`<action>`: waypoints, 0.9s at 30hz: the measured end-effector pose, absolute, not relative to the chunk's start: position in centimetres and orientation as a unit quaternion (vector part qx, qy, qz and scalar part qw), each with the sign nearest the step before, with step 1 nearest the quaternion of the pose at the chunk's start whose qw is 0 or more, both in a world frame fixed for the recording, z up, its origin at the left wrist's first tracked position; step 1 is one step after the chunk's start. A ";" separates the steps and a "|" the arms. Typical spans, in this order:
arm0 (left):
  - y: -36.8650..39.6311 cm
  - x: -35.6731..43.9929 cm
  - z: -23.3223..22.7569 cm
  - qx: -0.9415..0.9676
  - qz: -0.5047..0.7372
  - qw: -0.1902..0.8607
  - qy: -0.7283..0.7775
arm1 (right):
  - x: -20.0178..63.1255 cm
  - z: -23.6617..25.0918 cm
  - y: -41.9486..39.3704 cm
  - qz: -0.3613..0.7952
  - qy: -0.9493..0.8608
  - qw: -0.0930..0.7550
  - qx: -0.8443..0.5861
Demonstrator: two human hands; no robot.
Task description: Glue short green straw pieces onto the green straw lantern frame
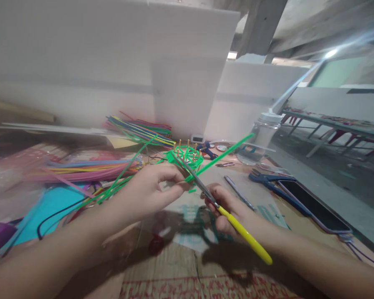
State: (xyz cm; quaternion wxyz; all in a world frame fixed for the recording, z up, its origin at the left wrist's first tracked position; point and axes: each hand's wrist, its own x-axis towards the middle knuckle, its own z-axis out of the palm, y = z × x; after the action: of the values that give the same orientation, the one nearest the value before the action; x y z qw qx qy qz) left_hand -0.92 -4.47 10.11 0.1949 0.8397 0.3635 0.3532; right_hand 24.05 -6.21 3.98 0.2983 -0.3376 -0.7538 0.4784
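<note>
My left hand (157, 187) pinches the near end of a green pipe cleaner (227, 157), which sticks up and away to the right. In my right hand (230, 207) is a pair of scissors with a yellow handle (249, 238); their blades cross the pipe cleaner just beyond my left fingertips. Whether the blades are apart cannot be made out. Behind the blades stands a round green frame (187, 155) wound from the same stems, with several thin tan sticks upright around it. A short green offcut (192, 191) lies below the blades.
Bundles of coloured pipe cleaners (140, 129) lie at the back and left, near a turquoise sheet (50, 211). On the right are a pen (238, 192), blue-handled pliers (277, 189), a phone (314, 205) and a clear jar (258, 139). White boards rise behind.
</note>
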 end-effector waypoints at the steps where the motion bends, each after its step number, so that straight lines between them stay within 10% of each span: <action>1: -4.4 -0.9 10.1 0.839 0.356 0.195 0.363 | 24.1 4.1 -6.2 0.475 -0.757 0.297 -0.337; 27: -2.9 -1.4 9.3 0.844 0.316 0.234 0.365 | 24.2 1.4 -5.6 0.492 -0.718 0.335 -0.361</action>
State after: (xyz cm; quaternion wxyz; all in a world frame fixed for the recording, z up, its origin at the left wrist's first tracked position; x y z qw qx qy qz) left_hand -1.39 -2.94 9.31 0.2342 0.8442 0.3645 0.3155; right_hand 24.19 -5.63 1.38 0.3354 -0.3614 -0.7177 0.4918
